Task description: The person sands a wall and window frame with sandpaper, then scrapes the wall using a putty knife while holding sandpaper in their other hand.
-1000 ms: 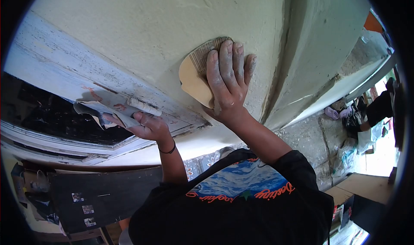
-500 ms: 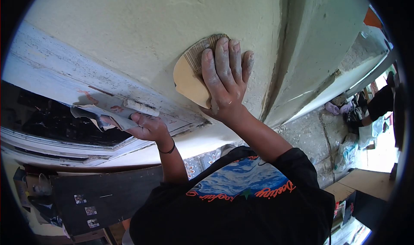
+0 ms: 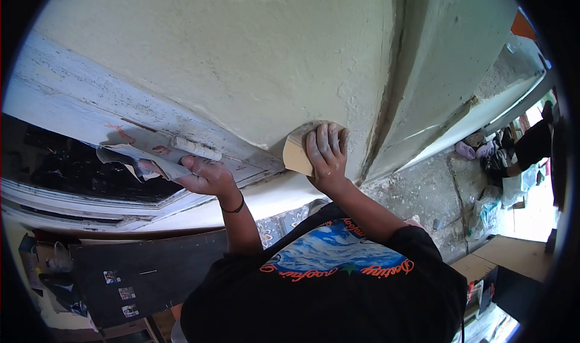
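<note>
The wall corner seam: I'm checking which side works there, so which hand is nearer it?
Right. The right hand presses sandpaper on the wall just beside the seam; the left hand grips crumpled paper far off by the window frame.

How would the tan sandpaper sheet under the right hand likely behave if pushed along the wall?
The sandpaper probably flexes easily: it curves under the right hand. It looks thin, so likely light. Pressed flat against the rough wall, it would likely drag rather than slip.
</note>
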Motion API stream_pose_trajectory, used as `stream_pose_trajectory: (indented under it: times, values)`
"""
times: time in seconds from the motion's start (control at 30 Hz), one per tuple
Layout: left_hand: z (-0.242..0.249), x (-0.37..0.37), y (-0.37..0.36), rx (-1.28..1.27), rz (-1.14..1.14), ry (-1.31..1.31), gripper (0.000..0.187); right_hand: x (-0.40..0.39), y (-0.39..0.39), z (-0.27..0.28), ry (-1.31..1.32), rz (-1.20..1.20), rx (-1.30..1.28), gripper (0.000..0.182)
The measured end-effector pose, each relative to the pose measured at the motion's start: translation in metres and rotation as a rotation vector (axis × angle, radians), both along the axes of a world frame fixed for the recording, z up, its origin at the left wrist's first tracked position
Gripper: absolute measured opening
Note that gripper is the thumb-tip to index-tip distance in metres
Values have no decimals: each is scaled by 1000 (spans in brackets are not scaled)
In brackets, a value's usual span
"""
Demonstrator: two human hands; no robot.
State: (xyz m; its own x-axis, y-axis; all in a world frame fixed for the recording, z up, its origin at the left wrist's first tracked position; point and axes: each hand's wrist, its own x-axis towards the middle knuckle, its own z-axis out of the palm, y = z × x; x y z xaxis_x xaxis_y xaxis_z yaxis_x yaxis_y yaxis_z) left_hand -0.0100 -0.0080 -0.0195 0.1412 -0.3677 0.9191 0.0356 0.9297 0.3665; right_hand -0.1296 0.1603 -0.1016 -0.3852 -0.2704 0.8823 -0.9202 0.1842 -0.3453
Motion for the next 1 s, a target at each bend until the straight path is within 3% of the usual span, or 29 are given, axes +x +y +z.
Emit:
stream_pose_trajectory:
  times: [0.07,0.17,0.37,0.57,0.63,0.77,1.0]
  values:
    - [3,-4,6,21,-10,21,53,4,1,-26,-16,15,32,38]
    - [3,-2,10,94,-39,31,54,1,-6,-15,35,-13,-15,39]
    - [5,-6,10,69,-72,58,57,-3,-7,68,-15,30,-130,43]
    - [8,-8,11,25,-70,59,57,1,3,11,-67,25,11,42]
    - [8,-8,16,88,-105,66,57,-1,6,17,27,-11,24,50]
    - [9,-7,17,75,-30,19,57,5,-2,55,-89,17,-93,44]
    - [9,-9,17,75,-59,57,58,6,12,19,-116,16,46,48]
